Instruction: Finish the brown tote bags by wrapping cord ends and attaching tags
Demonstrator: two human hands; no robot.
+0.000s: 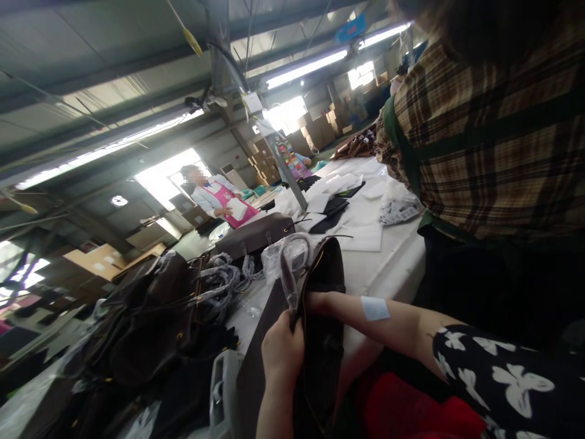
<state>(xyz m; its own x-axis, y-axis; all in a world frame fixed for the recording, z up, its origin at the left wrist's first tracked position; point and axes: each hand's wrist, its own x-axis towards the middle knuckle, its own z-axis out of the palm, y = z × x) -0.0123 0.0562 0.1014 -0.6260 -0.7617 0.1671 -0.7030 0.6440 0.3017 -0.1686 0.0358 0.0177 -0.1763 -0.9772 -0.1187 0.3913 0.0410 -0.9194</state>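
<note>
Table (397, 266) (white), bag (322, 353), lights (307, 69) overhead

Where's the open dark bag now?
The open dark bag is low in the head view, just right of centre; the left hand grips its edge, the right hand reaches inside.

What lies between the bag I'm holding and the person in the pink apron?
In the head view, another dark bag lies there, with crumpled clear plastic nearer the bag you're holding.
</note>
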